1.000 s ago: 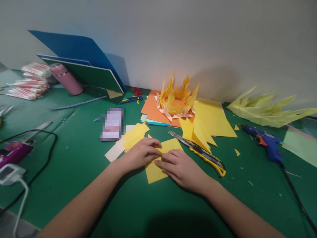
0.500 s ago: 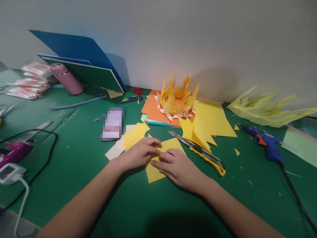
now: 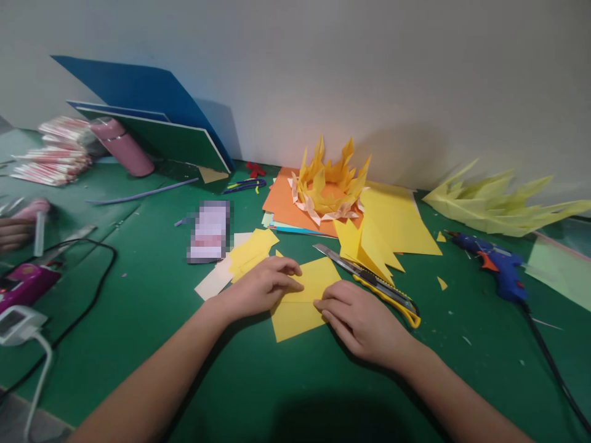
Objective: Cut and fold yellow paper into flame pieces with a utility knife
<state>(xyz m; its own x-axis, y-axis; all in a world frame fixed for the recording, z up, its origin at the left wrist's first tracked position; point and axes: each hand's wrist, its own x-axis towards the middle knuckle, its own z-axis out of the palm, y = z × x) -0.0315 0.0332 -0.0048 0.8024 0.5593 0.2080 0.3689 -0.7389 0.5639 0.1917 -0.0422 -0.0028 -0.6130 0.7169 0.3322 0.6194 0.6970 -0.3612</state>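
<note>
A yellow paper sheet (image 3: 298, 320) lies flat on the green table, with a crease line running across its middle. My left hand (image 3: 264, 284) rests at the sheet's left side, fingers curved and thumb apart from them. At the right side, my right hand (image 3: 360, 317) touches the paper near the crease with outstretched fingertips; no firm grip shows. A utility knife (image 3: 378, 286) with its blade out lies just beyond my right hand. Loose yellow paper pieces (image 3: 253, 246) lie beyond my left hand, and folded yellow pieces (image 3: 364, 246) lie by the knife.
An orange paper flower-like piece (image 3: 330, 191) stands on stacked sheets. A blue glue gun (image 3: 501, 264) and a pale-yellow spiky paper piece (image 3: 503, 203) are at right. A phone (image 3: 210, 231), pink bottle (image 3: 122, 147) and cables (image 3: 108, 264) are at left, with another person's hand (image 3: 16, 234).
My right hand has slid right along the paper, away from my left hand, uncovering the crease. My left hand has stayed put. Another person's hand has appeared at the far left.
</note>
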